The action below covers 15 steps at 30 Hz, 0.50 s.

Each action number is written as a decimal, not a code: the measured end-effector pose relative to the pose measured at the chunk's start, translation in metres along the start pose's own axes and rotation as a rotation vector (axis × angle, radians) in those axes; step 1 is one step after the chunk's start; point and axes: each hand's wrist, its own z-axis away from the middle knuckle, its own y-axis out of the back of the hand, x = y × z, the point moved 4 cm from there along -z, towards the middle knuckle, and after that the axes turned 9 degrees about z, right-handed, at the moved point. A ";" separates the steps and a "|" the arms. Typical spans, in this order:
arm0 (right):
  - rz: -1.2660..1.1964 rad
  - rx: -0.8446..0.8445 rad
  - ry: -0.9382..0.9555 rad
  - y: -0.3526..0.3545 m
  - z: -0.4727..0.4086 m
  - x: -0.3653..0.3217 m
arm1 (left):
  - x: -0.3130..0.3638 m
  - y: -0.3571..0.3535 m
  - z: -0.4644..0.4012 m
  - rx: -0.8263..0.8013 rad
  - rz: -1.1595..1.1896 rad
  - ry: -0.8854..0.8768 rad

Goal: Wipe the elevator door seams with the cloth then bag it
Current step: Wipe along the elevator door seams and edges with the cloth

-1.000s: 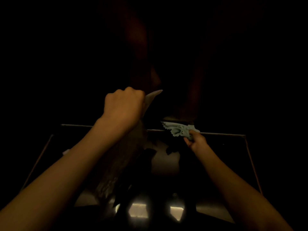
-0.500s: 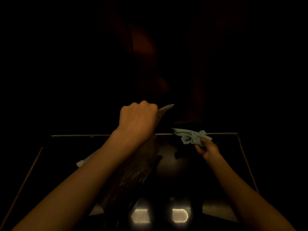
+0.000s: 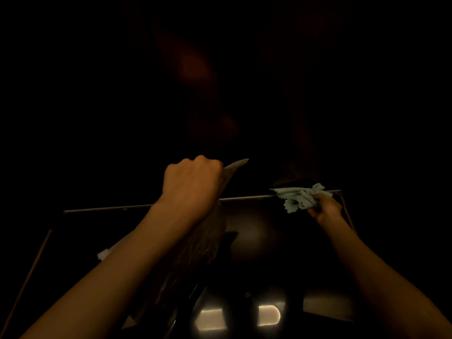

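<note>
One crumpled pale-green cloth (image 3: 297, 198) sits right of centre in the frame, bunched in the right hand (image 3: 324, 210), whose fingers are curled and pinched round its near edge; the loose, scalloped part of the cloth spills out to the left of those fingers and lies against the thin bright metal edge (image 3: 186, 203) that runs across the middle of the frame. From the fingers, then, the cloth points leftward, its long axis roughly along that edge, toward the other hand. The left hand (image 3: 192, 183) is up at centre frame, well apart from the cloth, closed in a fist round the top of a clear plastic bag (image 3: 195, 250); one corner of the bag pokes up to the right of the knuckles and the rest hangs down under the forearm toward the lower centre. I cannot tell in this dim light whether the bag's mouth is open. The cloth seems to be on the seam at the right end of the edge, so I judge the wiping is nearly through. What the bagging turns on is the gap between cloth and bag top: the right hand would carry it left and slightly up. Two lit patches (image 3: 269, 315) glow on the shiny dark floor at lower centre.
</note>
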 end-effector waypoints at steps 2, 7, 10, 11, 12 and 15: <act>-0.001 -0.031 -0.030 -0.008 0.004 0.012 | 0.004 0.000 -0.002 0.002 -0.008 -0.011; -0.010 -0.066 -0.060 -0.026 0.012 0.024 | 0.012 -0.001 -0.010 -0.027 0.021 -0.042; -0.035 0.012 -0.012 -0.009 0.002 0.004 | 0.013 0.005 -0.014 -0.005 0.047 -0.041; -0.037 0.045 0.013 0.000 -0.003 -0.005 | 0.013 0.006 -0.013 0.000 0.062 -0.041; -0.042 0.078 0.025 0.009 -0.007 -0.014 | 0.014 0.009 -0.013 0.007 0.073 -0.044; -0.058 0.136 0.003 0.033 -0.015 -0.036 | 0.016 0.012 -0.014 0.018 0.084 -0.050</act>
